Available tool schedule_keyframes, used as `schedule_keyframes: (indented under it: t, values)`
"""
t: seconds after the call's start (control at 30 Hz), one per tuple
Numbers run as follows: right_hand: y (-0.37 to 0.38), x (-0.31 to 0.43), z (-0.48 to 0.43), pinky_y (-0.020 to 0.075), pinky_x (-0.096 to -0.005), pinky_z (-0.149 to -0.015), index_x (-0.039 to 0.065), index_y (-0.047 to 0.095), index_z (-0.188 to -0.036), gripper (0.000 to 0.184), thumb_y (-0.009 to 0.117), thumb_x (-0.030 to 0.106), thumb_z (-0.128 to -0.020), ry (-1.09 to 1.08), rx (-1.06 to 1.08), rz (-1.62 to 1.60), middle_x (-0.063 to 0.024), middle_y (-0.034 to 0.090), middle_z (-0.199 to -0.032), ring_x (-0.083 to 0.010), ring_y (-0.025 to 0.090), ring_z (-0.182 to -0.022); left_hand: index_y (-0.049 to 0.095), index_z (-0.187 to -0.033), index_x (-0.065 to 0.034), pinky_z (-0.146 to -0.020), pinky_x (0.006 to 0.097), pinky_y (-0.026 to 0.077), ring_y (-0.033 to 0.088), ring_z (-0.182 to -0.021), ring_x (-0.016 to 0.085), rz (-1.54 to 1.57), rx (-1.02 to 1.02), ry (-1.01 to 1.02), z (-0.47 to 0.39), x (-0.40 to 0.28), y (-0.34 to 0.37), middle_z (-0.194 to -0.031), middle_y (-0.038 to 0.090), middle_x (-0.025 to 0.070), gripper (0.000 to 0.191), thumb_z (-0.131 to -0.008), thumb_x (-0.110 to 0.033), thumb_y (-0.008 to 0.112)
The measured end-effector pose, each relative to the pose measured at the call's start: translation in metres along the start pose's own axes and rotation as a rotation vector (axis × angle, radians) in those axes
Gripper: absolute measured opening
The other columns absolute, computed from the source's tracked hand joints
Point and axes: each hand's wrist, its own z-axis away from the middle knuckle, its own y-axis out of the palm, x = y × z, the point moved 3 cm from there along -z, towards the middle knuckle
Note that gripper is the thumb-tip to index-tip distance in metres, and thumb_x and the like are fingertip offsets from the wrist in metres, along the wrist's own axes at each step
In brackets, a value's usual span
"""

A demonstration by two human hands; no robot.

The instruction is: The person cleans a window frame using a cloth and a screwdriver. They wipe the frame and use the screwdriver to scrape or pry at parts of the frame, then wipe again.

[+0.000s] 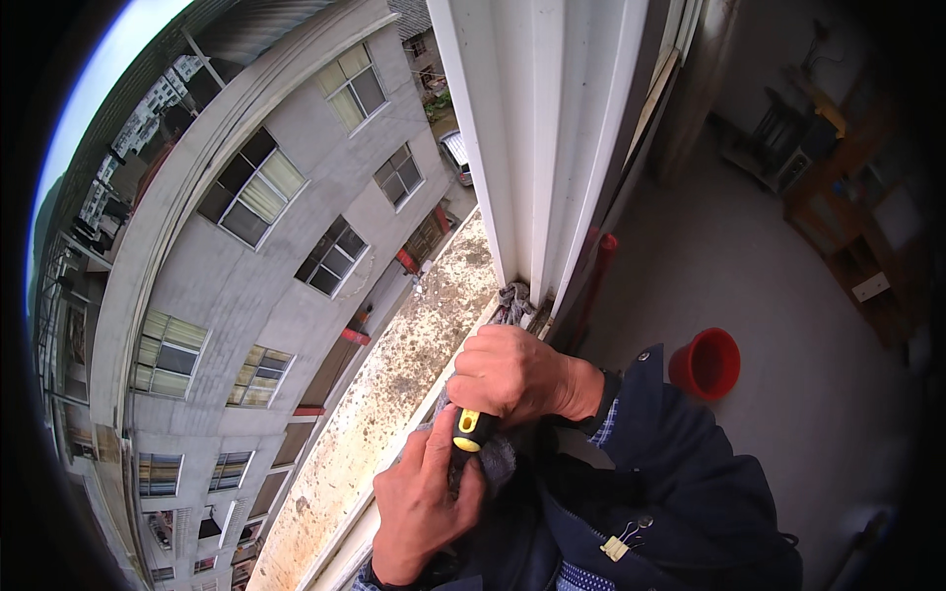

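My right hand [506,373] is closed around a hand tool with a black-and-yellow handle [467,432], its rounded butt pointing towards me. The tool's working end is hidden beneath the fist. Just below, my left hand [425,484] holds a grey cloth [499,459], its index finger reaching alongside the handle. Both hands are over the bottom track of a white window frame [347,543]. Beyond my right fist, a bunched grey rag [514,298] is tucked into the track at the foot of the white sash [517,148].
Outside runs a stained concrete ledge [399,384], with a drop to the street and a grey building [273,244] opposite. Indoors, a red bucket [706,363] stands on the floor, and a red pole [595,284] leans near the window. Wooden furniture [850,258] stands farther back.
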Motion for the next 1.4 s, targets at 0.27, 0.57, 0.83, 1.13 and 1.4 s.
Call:
schedule_keyframes:
  t: [0.27, 0.57, 0.83, 1.13, 1.4]
  values:
    - [0.004, -0.012, -0.007, 0.0488, -0.0433, -0.055, 0.012, 0.052, -0.076, 0.024, 0.07, 0.027, -0.08, 0.005, 0.036, -0.057, -0.0077, 0.055, -0.066, -0.0302, 0.063, -0.061, 0.058, -0.149, -0.0045, -0.059, 0.0431, 0.054, 0.07, -0.072, 0.034, 0.056, 0.021, 0.008, -0.001, 0.007, 0.001, -0.1, 0.069, 0.0125, 0.07, -0.084, -0.021, 0.078]
    - [0.013, 0.006, -0.022, 0.0492, -0.0429, -0.058, 0.009, 0.058, -0.079, 0.023, 0.076, 0.019, -0.071, 0.223, -0.233, -0.12, -0.009, 0.057, -0.071, -0.0338, 0.061, -0.065, 0.065, -0.134, -0.0054, -0.058, 0.045, 0.053, 0.069, -0.069, 0.038, 0.144, -0.044, 0.03, 0.0, 0.012, 0.002, -0.098, 0.068, 0.0147, 0.054, -0.083, -0.019, 0.079]
    - [0.006, -0.01, -0.009, 0.0497, -0.0423, -0.051, 0.012, 0.052, -0.075, 0.022, 0.067, 0.025, -0.083, 0.013, -0.078, 0.003, -0.0073, 0.054, -0.064, -0.0286, 0.063, -0.059, 0.069, -0.119, -0.0058, -0.057, 0.0455, 0.053, 0.068, -0.068, 0.038, 0.111, 0.013, 0.016, -0.003, 0.007, 0.002, -0.097, 0.068, 0.0137, 0.04, -0.082, -0.018, 0.079]
    - [0.0, -0.015, -0.012, 0.0495, -0.0443, -0.055, 0.011, 0.052, -0.075, 0.025, 0.075, 0.021, -0.075, 0.136, -0.197, -0.144, -0.0089, 0.057, -0.068, -0.0336, 0.064, -0.064, 0.066, -0.135, -0.0043, -0.058, 0.0432, 0.053, 0.069, -0.069, 0.035, 0.094, -0.008, 0.024, 0.0, 0.007, 0.002, -0.098, 0.068, 0.0139, 0.055, -0.084, -0.018, 0.079]
    - [-0.005, 0.001, -0.006, 0.0471, -0.0418, -0.055, 0.009, 0.057, -0.08, 0.024, 0.075, 0.024, -0.074, 0.039, -0.137, -0.186, -0.0071, 0.055, -0.07, -0.0313, 0.061, -0.064, 0.062, -0.144, -0.0054, -0.058, 0.041, 0.054, 0.07, -0.072, 0.033, 0.097, 0.0, 0.047, -0.002, 0.007, 0.003, -0.098, 0.069, 0.013, 0.063, -0.084, -0.017, 0.078]
